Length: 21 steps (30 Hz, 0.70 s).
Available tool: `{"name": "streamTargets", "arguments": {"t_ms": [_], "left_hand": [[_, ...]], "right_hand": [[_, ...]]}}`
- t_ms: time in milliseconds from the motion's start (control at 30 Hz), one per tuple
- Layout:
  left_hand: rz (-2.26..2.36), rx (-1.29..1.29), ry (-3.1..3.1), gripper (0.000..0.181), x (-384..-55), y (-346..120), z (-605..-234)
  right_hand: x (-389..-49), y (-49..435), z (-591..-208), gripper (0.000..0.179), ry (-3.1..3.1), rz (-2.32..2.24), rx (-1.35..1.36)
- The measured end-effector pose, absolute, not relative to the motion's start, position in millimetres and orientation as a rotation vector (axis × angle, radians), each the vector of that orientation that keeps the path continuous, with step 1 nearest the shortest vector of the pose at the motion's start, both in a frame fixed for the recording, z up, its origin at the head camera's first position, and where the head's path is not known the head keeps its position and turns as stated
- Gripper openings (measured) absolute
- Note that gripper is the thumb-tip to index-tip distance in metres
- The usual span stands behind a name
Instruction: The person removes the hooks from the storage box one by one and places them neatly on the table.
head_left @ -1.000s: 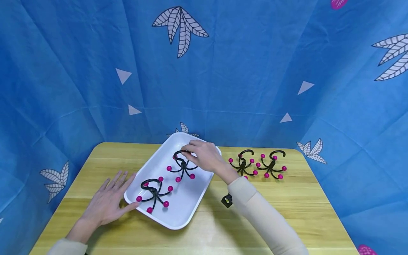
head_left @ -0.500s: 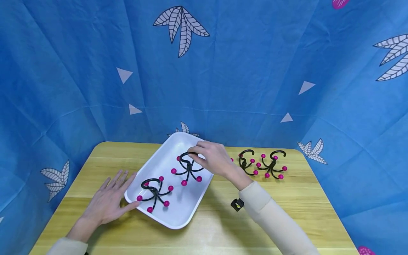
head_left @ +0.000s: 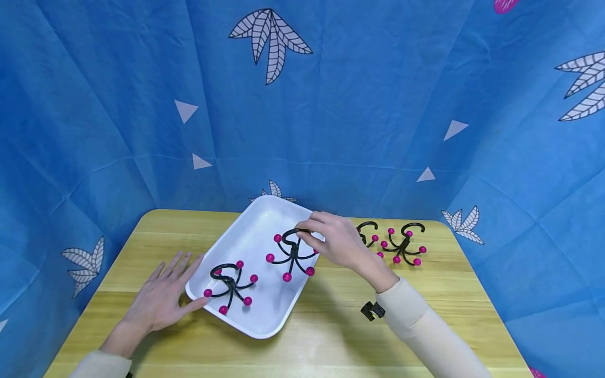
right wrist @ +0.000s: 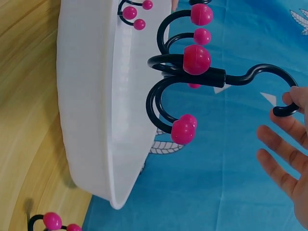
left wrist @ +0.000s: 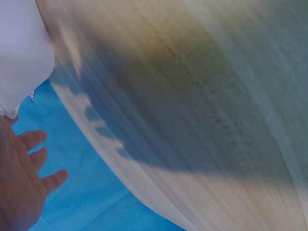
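Right hand: the right hand [head_left: 335, 239] is clamped on the hook of a hanger, thumb and index finger pinching it close to its curled end; the right wrist view shows the other fingers spread apart, off the hook.
Held hanger: the held hanger [head_left: 294, 253], black with pink balls on its curved arms, is over the right part of the tray, hook uppermost. Whether its arms touch the tray floor, I cannot tell.
Tray: the white tray [head_left: 269, 310] is set at a slant on the table, its rim raised all round.
Hanger in the tray: a second hanger [head_left: 230, 283] of the same kind rests in the near left part, hook up, apart from the held one.
Left hand: the left hand [head_left: 156, 299] has its fingers straight and apart, index finger and thumb at the tray's left corner.
Hangers on the table: to the right of the tray, one whole hanger [head_left: 403, 245] and, just beside it, a partly hidden hanger [head_left: 369, 223] behind the right hand.
Cuffs: pale sleeves end at both wrists; a small black device [head_left: 372, 311] shows by the right cuff.
Table: the table [head_left: 331, 331] is pale wood with rounded far corners.
Backdrop: a blue curtain [head_left: 354, 105] with white leaves and triangles hangs behind.
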<state>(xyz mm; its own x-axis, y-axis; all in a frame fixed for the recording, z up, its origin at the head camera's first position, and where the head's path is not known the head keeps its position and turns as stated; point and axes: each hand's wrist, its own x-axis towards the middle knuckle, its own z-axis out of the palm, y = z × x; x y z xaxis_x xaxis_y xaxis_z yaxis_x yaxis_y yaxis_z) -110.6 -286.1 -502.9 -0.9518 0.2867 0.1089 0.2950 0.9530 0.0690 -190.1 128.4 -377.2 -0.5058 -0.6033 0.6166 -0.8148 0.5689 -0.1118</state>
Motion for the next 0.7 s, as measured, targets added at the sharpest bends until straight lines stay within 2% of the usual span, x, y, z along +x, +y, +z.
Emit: {"name": "streamTargets", "arguments": {"t_ms": [700], "left_hand": [[-0.138, -0.445, -3.024, 0.103, -111.1, -286.8, -502.2]], "right_hand": [[-165.7, 178.7, -383.5, 0.020, -2.217, 0.554, 1.112]]}}
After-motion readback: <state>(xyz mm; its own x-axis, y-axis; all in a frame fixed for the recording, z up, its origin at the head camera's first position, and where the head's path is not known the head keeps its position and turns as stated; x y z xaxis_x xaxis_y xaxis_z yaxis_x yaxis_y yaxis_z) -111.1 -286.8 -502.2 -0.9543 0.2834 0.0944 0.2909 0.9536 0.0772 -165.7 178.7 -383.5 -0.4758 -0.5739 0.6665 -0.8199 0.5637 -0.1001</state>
